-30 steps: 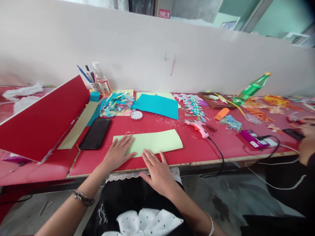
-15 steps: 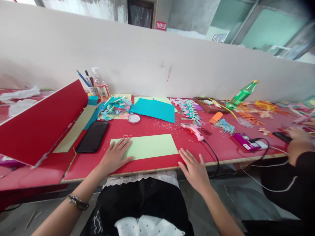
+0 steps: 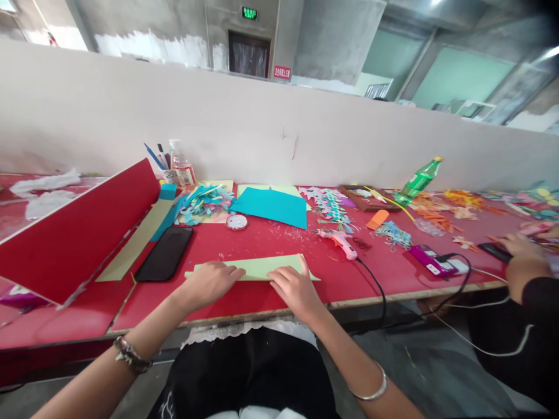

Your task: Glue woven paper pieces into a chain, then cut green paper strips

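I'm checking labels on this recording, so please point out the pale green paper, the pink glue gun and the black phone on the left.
Pale green paper (image 3: 257,270): head view, middle of its visible surface.
Pink glue gun (image 3: 341,240): head view, middle of its body.
Black phone (image 3: 165,254): head view, middle of its upper face.

pale green paper (image 3: 257,269), seemingly part-folded, on red tabletop (image 3: 248,243)

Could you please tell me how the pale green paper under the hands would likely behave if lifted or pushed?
The pale green paper is probably light, as it looks like a thin sheet, and likely bends easily: it looks bent beneath the left hand and right hand. Pushed, it may slide on the smooth-looking red tabletop.
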A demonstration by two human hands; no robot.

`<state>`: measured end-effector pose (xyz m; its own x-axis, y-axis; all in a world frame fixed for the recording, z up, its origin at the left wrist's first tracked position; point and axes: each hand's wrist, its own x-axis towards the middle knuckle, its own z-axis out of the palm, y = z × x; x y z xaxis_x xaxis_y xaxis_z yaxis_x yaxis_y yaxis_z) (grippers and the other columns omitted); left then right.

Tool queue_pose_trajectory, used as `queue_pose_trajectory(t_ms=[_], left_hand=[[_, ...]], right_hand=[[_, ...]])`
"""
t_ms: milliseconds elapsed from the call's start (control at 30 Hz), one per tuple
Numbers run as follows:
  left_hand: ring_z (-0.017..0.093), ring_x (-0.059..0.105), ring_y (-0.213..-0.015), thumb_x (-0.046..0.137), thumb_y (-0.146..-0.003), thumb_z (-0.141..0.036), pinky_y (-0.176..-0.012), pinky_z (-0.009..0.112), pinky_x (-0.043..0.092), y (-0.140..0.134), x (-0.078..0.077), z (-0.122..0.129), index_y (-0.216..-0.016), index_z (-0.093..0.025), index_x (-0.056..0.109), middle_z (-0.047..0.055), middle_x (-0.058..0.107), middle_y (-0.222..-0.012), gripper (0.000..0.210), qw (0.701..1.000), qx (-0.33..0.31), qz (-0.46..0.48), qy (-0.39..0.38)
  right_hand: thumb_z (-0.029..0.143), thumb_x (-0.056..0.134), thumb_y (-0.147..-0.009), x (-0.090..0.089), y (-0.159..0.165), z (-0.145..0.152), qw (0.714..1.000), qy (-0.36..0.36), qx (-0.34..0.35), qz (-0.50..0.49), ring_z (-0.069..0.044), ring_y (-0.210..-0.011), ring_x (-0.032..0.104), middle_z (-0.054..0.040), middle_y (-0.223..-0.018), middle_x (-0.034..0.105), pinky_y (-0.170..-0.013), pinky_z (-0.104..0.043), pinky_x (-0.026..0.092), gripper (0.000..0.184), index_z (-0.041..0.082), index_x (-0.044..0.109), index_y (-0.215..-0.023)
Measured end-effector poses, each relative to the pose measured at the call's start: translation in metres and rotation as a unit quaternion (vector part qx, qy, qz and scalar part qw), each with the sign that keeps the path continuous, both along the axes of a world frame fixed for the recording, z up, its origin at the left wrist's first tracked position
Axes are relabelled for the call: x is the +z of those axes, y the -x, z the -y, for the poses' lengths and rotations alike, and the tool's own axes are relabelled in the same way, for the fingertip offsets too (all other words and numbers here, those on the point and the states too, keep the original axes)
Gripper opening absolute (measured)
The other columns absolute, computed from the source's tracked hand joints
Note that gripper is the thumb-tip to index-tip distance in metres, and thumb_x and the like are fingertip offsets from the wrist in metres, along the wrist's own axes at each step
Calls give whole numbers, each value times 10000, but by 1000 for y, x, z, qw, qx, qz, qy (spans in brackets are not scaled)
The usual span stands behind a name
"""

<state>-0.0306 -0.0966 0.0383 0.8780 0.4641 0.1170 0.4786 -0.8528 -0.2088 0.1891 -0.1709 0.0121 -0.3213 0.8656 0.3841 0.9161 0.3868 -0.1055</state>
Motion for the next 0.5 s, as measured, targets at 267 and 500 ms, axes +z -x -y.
queue_pose_trajectory(t_ms=[267, 500], left_hand=[[140, 507, -532, 370, -866, -180, -554, 282, 348, -27, 45, 11, -761, -168, 495, 0, 551, -621, 164, 985, -55, 87, -135], [96, 375, -424, 349, -850, -147, -506, 260, 272, -8, 53, -1, -603, -185, 439, -43, 457, -479, 266, 965, -74, 148, -203]], right_hand=[[251, 366, -896, 60, 12, -22, 993, -36, 102, -50, -106, -584, 501, 8, -628, 602, -704, -261, 357, 259, 180, 533, -711], [290, 397, -884, 84, -7, -18, 984, 52, 107, -135, -97, -574, 474, 34, -611, 576, -605, -205, 335, 248, 195, 541, -706]])
